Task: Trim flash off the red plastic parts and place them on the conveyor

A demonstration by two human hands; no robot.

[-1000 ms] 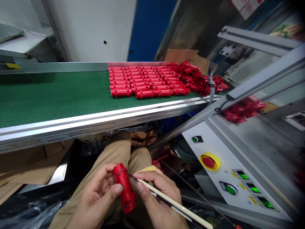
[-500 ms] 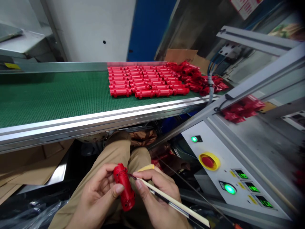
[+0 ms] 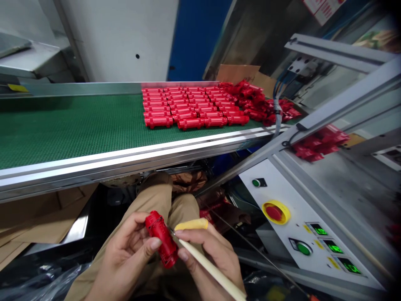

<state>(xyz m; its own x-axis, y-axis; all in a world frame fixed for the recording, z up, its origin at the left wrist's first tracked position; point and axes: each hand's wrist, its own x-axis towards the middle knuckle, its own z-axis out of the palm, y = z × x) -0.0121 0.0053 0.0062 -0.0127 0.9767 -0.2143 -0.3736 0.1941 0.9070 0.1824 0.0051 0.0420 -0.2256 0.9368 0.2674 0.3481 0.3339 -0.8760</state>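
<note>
My left hand (image 3: 130, 255) grips a red cylindrical plastic part (image 3: 161, 240) between thumb and fingers, tilted over my lap. Pinched in my right hand (image 3: 209, 255) is a pale-handled brush-like tool (image 3: 213, 269), its thin dark tip at the right side of the red part. Whether the tip touches the part is too small to tell. A yellow cover (image 3: 191, 224) shows on one finger of my right hand. Beyond, rows of similar red parts (image 3: 191, 106) lie on the green conveyor belt (image 3: 78, 129).
A heap of red parts (image 3: 250, 98) lies at the belt's right end. The belt's metal edge (image 3: 125, 156) runs across in front. At right stands a control panel (image 3: 282, 234) with a red stop button (image 3: 275, 212). Flat cardboard (image 3: 40, 217) is at lower left.
The red part has moved slightly up and left. My right hand has turned the tool, whose dark side no longer shows. Two green panel lights have gone dark.
</note>
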